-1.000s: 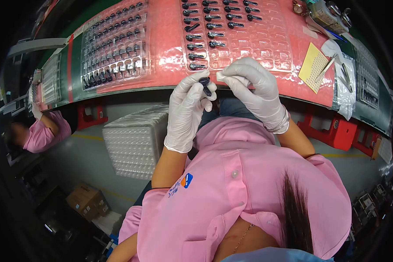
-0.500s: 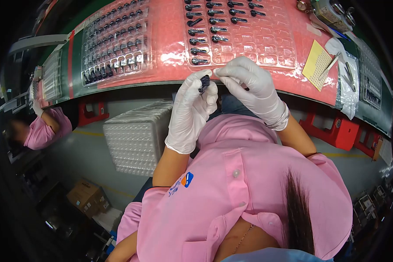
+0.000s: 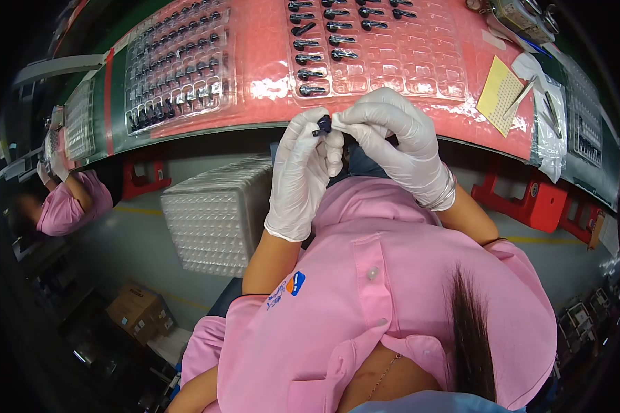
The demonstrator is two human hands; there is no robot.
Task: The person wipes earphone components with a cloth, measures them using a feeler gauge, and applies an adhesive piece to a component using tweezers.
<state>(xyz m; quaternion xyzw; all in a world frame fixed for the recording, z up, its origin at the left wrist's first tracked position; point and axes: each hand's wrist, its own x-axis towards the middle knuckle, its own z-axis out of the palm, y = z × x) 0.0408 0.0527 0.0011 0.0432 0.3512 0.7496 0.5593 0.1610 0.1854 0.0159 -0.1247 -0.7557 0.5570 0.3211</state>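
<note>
Between the thumb and fingers of my left hand (image 3: 298, 180), in a white glove, is a small dark earbud (image 3: 324, 124), held just off the table's front edge. My right hand (image 3: 408, 146), gloved too, has its thumb and forefinger pinched together against the earbud's right side. Whatever those fingertips hold, if anything, is too small to make out. Beyond both hands lies a clear plastic tray (image 3: 420, 60) with dark stemmed earbuds in its left and upper pockets; several pockets at its right have none.
On the pink table mat (image 3: 265, 76), another clear tray (image 3: 229, 103) of dark pieces lies left. A yellow dotted sheet (image 3: 497, 93) and tweezers (image 3: 551, 115) lie right. Stacked clear trays (image 3: 210, 224) stand below the table, with a red stool (image 3: 530, 199) at right. Another person (image 3: 76, 203) sits far left.
My right hand's pinched fingers have moved left, from a small gap to contact with the earbud. The earbud has turned slightly in my left hand. The far-left person's hands have shifted.
</note>
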